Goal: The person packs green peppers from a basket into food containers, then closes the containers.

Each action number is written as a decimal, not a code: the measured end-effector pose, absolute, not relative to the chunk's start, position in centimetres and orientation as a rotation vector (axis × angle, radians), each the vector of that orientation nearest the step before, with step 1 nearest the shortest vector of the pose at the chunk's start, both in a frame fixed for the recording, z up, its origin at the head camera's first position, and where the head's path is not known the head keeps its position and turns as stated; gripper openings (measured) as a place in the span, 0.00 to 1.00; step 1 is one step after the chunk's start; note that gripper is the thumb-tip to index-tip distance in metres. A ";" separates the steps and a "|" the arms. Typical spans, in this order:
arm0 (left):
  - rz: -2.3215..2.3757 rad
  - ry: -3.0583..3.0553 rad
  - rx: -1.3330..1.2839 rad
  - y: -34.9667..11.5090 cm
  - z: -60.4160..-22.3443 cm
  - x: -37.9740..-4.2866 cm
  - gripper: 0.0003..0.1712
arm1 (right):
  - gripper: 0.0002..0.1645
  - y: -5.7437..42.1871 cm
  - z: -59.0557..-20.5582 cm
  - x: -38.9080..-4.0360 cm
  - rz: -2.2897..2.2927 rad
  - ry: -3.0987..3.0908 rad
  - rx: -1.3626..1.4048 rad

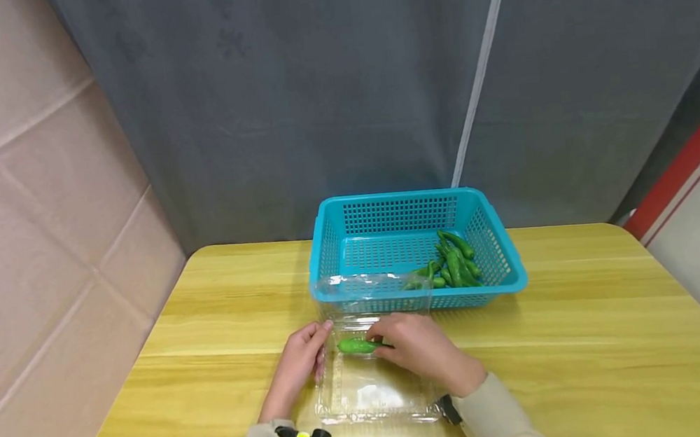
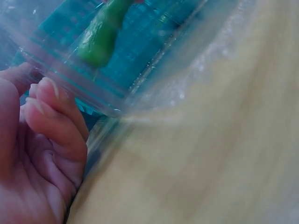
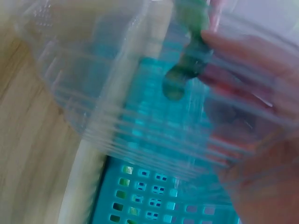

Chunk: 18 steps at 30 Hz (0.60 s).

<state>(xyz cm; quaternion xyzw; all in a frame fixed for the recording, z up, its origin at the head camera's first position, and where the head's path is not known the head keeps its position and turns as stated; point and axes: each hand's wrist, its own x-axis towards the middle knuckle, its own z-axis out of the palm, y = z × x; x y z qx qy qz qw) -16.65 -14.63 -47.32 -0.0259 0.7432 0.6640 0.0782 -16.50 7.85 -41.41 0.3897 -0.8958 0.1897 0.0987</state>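
A clear plastic clamshell box [image 1: 367,396] lies with its lid raised on the near part of the table, its lid leaning over the basket's front rim. My left hand [image 1: 300,355] pinches the box's left side between thumb and fingers; in the left wrist view the other fingers [image 2: 60,126] curl beside the wall. Over the box, my right hand [image 1: 416,346] pinches a green pepper [image 1: 353,346] by its stem end, the pepper lying crosswise and pointing left. Through the plastic, the right wrist view gives a blurred look at this pepper [image 3: 175,84].
Behind the box stands a blue-green perforated basket [image 1: 399,198], with several green peppers [image 1: 458,264] heaped in its right part. The wooden table [image 1: 589,336] extends to both sides. A grey curtain [image 1: 313,95] hangs behind it, and a pale wall covering [image 1: 41,227] rises on the left.
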 end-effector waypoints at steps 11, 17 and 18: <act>1.993 2.207 -0.092 -14.7 -47.3 -16.6 0.29 | 0.13 7.5 -42.0 -16.7 0.579 -2.643 1.209; 2.002 2.206 -0.079 -14.6 -47.2 -16.6 0.29 | 0.13 7.5 -42.1 -16.5 0.566 -2.666 1.252; 2.005 2.208 -0.079 -14.6 -47.3 -16.7 0.30 | 0.13 7.5 -42.1 -16.5 0.561 -2.673 1.254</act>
